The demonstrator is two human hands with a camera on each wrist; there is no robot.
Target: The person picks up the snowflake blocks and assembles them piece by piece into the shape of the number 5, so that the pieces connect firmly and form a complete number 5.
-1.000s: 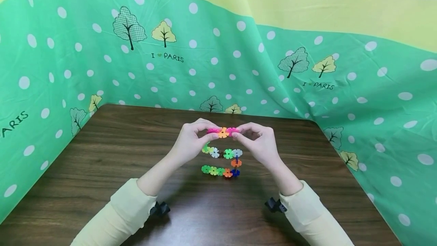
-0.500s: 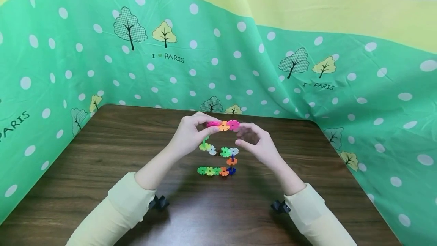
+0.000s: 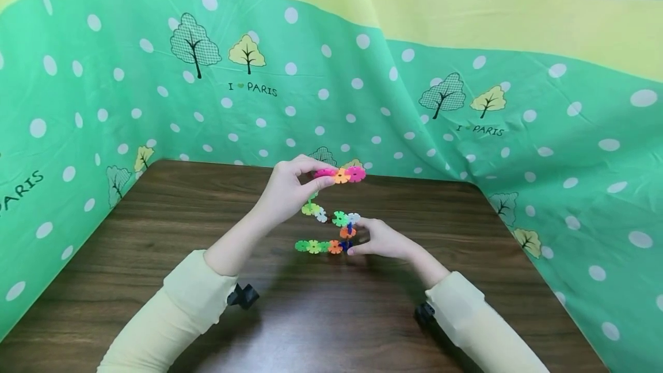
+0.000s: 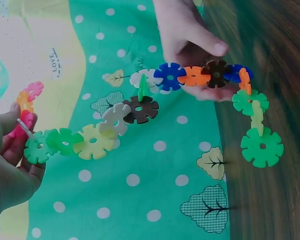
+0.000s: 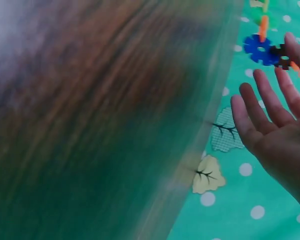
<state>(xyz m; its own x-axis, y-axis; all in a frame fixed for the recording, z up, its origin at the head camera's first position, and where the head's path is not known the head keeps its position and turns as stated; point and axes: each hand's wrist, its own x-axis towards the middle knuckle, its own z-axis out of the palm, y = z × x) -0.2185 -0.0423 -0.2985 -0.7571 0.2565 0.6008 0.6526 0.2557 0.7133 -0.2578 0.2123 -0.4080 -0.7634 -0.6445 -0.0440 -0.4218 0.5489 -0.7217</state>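
My left hand pinches the upper part of a chain of interlocking plastic snowflake discs, by a pink disc beside an orange disc. Another pink disc sticks out at the free end. Below the hand the chain bends through pale green and white, back across to a blue disc, down, then left to a green disc at its lower end. My right hand is at the chain's lower right side, index finger near a white disc and thumb near a dark blue one. Its fingers spread, fairly straight, in the right wrist view.
The chain is held up over a dark wooden table. Green and yellow cloth with white dots and printed trees hangs around the table's back and sides. A small black device sits at the left cuff.
My right hand has let go of the top pink disc and moved down to the chain's lower right side. The left hand has risen slightly, still pinching the chain.
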